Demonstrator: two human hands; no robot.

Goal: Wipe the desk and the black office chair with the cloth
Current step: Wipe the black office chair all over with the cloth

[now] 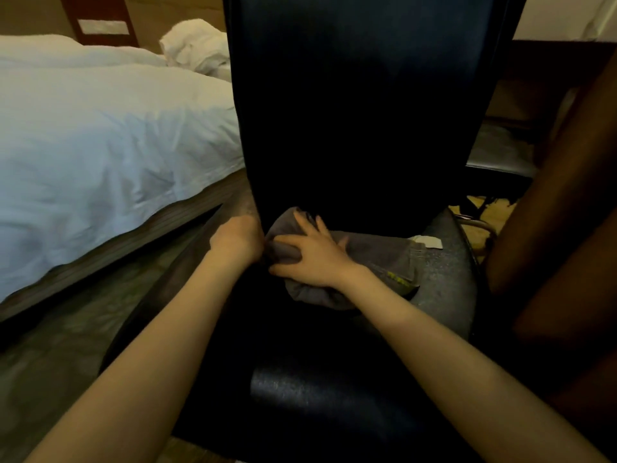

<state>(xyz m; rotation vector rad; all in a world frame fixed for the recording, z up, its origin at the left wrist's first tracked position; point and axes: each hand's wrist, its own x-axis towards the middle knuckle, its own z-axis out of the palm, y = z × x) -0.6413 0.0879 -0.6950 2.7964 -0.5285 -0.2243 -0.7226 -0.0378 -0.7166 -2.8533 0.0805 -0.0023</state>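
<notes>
Step in hand: chair wipe, rear of the seat. I can't tell whether the desk part is done; the brown wooden mass at the right edge of view may be the desk (567,202), but I can't confirm it.

Obs.:
- The black office chair (350,95) faces me, backrest upright, seat (317,389) below it.
- The cloth (377,255), grey, lies bunched along the rear edge of the seat, right up against the foot of the backrest. It runs from the left rear corner toward the right. A pale label (429,242) shows at its right end.
- The right hand (314,255) lies on top of the cloth, fingers spread apart and pressing down, nearer the left rear corner than the right.
- The left hand (237,238) is curled at the lower left edge of the backrest, just beside the cloth's left end. I read it as clamped on the chair to steady it. The fingertips are hidden, so this grip is a judgement.
- A bed (100,128) with white covers stands left of the chair.

Judgement: the crease between seat and backrest is being worked. The front of the seat has a dull sheen, but I can't tell whether it has been wiped.

Next move calls for:
- Drag the cloth along the rear edge toward the right rear corner, then forward over the seat.
- Keep the palm pressed down so the bunch doesn't roll.
- Keep the chair held with the left hand so that it can't swivel or roll off.
- The backrest face and the desk need checking afterwards.
</notes>
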